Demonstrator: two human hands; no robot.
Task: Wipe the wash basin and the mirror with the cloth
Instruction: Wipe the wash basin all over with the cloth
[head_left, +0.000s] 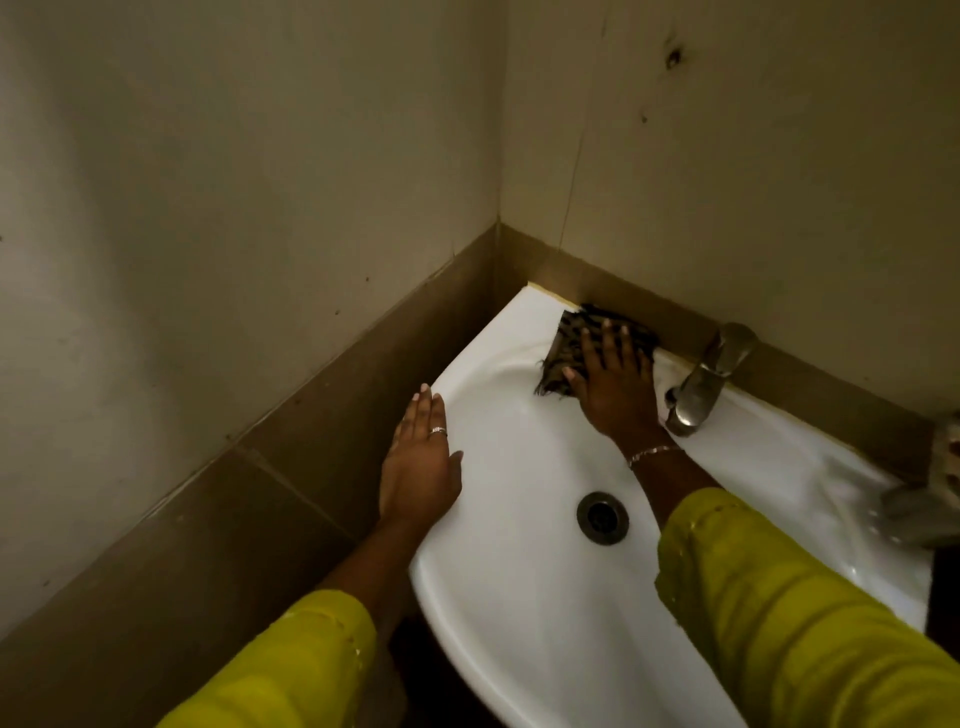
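- While the right grip (615, 384), a bare hand, lies flat with its fingers straight and spread, it presses the cloth (587, 325) down onto the back-left ledge of the wash basin (519, 597), close to the corner where the 2 walls meet.
- The cloth is dark and patterned, with a frayed lower edge. Part of it is hidden under the fingers, and the rest shows beyond the fingertips and on the thumb's side. Its far edge reaches the brown tile band (311, 415) behind the basin.
- The left grip (418, 467) is opened out, fingers straight and close together. Its palm rests on the basin's left rim and it holds nothing. A ring (438, 430) sits on 1 finger.
- The basin is white and its drain (602, 518) lies at the bottom of the bowl, just beside the right forearm.
- A metal tap (701, 384) stands on the back ledge, just to the right of the right grip and apart from the cloth.
- A thin bracelet (652, 454) circles the right wrist, and both arms wear yellow sleeves (779, 623).
- At the frame's right edge a second metal fitting (930, 509) is too blurred to make out.
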